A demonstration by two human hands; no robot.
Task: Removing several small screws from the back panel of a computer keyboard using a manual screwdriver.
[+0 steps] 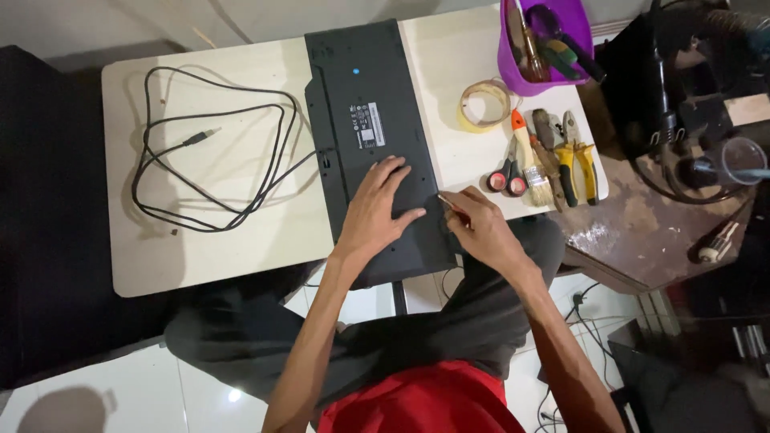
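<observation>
Black plastic is what we have under our hands: a keyboard (373, 136) turned face down on the pale wooden table (216, 248), running from the far edge towards us, its near end reaching just past the table's front edge above our lap. Our left hand (377, 212) lies flat on its back near that end, fingers spread wide, pressing it down. Our right hand (481, 232) is at the keyboard's right edge, pinched narrow around a thin tool (451, 202) whose tip meets the casing; what kind of tool it is we cannot tell.

We judge the keyboard light and fairly stiff, though a long thin shell like this will flex and its smooth back will slide on the table, so a flat palm in the middle of the back seems the best hold, with the edges left free.

A black cable (208, 160) lies in loose loops to the left. To the right sit a roll of tape (484, 104), scissors (507, 172), a brush (529, 160), pliers (576, 160) and a purple tub (513, 64) of tools.
</observation>
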